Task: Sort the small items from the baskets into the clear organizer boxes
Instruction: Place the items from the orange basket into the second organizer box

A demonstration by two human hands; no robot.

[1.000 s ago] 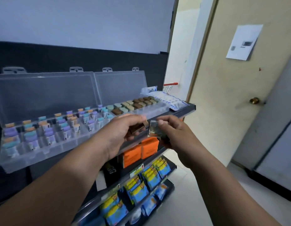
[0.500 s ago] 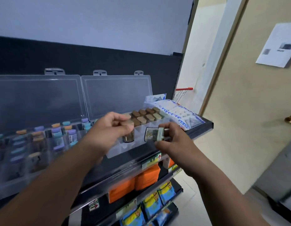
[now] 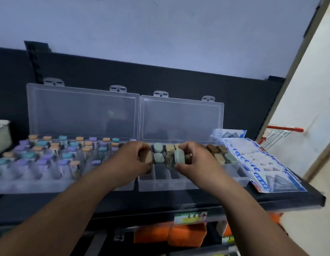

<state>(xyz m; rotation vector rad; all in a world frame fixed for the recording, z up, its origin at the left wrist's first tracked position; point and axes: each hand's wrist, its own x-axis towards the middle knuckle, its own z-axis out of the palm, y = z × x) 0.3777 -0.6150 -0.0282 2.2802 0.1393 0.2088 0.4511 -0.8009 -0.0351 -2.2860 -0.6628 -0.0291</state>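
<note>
Standing at 9 o'clock on the black shelf (image 3: 271, 199), the left clear organizer (image 3: 49, 180) w/ lid up holds small bottles w/ purple, teal & orange caps. Left hand (image 3: 131, 161) is clamped on a tan-capped jar (image 3: 146, 157) over the right organizer (image 3: 179, 184) at center. Right hand (image 3: 195, 159) pinches a green-capped jar (image 3: 179, 157), tilted on its side. Blue-white packets (image 3: 267, 169) lie at 3 o'clock.

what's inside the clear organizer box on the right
The right organizer box holds small jars with green, tan and brown caps in its back rows. The front compartments look empty. Both hands, left and right, cover the middle cells.
</note>
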